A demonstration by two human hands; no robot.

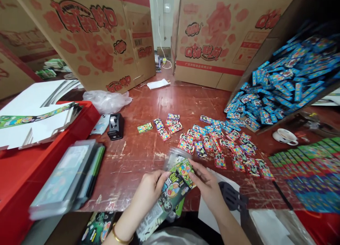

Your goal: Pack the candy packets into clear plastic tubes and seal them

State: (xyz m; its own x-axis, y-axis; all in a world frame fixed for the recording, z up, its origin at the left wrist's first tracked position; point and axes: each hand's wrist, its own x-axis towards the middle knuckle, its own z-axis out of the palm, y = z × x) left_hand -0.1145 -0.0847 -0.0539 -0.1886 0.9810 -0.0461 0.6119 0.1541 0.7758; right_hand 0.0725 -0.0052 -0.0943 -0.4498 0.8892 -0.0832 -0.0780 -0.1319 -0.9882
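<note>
My left hand (152, 184) is closed on a dark green printed plastic bag (170, 199), its thumb pressed on the front. The bag lies tilted over the table's front edge, with its clear end (176, 154) pointing away from me. My right hand (206, 184) pinches a small green packet (186, 172) against the bag's upper part. Whether the packet is inside the bag or on top of it, I cannot tell. Beyond my hands lie several small red, purple and blue packets (186, 146), and one green packet (145, 127) apart at the left.
A tipped carton spills blue packets (289, 85) at the right, near a white cup (285, 136) and rows of coloured packets (310, 167). At the left are a tape dispenser (115, 127), stacked plastic sleeves (66, 174) and a red bin (16, 188). Large cartons (106, 43) stand behind.
</note>
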